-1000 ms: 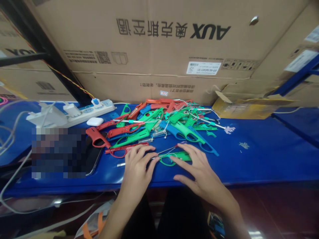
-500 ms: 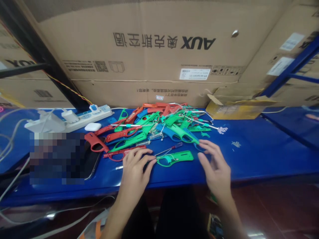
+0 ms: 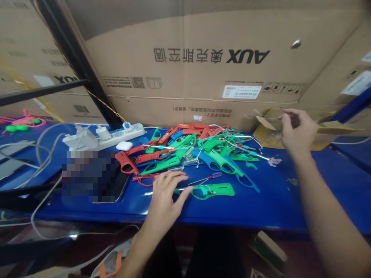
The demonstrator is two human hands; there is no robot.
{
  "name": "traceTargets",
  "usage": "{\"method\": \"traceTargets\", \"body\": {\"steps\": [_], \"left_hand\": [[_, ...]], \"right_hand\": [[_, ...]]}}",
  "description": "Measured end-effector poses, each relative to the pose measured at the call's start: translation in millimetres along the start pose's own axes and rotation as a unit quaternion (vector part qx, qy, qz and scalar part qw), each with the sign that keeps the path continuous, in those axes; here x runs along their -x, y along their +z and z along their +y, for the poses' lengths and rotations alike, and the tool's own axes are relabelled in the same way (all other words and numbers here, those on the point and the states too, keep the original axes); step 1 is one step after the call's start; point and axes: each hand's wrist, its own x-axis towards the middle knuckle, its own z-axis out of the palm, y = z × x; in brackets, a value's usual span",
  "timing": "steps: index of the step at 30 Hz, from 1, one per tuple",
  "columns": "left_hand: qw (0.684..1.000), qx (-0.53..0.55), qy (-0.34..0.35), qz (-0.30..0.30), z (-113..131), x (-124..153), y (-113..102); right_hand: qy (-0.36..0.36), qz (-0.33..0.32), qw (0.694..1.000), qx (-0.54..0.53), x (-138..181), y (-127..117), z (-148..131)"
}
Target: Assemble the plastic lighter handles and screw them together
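Left grip (image 3: 166, 195) just beside green handle (image 3: 216, 190), right grip (image 3: 298, 131) well apart

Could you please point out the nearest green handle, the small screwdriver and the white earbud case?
green handle (image 3: 217, 190): head view, on its flat body.
small screwdriver (image 3: 215, 176): head view, on its handle.
white earbud case (image 3: 124, 145): head view, on its top.

We read "AUX" in bold black letters, upside down, in the upper middle of the frame on the large cardboard box (image 3: 203, 34), with the Chinese characters 奥克斯空调 beside it. The left box (image 3: 29, 58) also shows "AUX". The white label (image 3: 241, 91) and the fine print are too small to read.
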Motion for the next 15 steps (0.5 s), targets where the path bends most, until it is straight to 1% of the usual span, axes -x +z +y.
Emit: {"method": "traceTargets", "body": {"steps": [3,6,7,8,9,10,11,13,15], "left_hand": [[1.000,0.017,0.014,0.002,-6,-27,-10],[0.997,-0.028,0.051,-0.049,-17,-75,-21],[0.993,-0.052,0.060,-0.087,-20,-94,-24],[0.982,-0.080,0.081,-0.149,-23,-111,-24],[0.964,-0.099,0.112,-0.218,-25,-127,-24],[0.946,-0.115,0.135,-0.272,-27,-140,-22],[0.934,-0.141,0.150,-0.291,-29,-150,-19],[0.928,-0.178,0.160,-0.285,-31,-160,-11],[0.934,-0.194,0.153,-0.259,-35,-158,-4]], "right_hand": [[0.018,-0.033,0.999,0.039,-1,5,13],[0.040,-0.084,0.992,0.090,2,-1,24],[0.049,-0.109,0.987,0.105,1,-5,28],[0.060,-0.137,0.982,0.119,0,-10,32],[0.071,-0.169,0.975,0.129,-1,-14,36],[0.080,-0.203,0.966,0.137,-3,-18,40],[0.088,-0.236,0.957,0.143,-4,-23,45],[0.101,-0.301,0.936,0.149,-5,-30,54],[0.110,-0.363,0.913,0.150,-5,-36,63]]}}
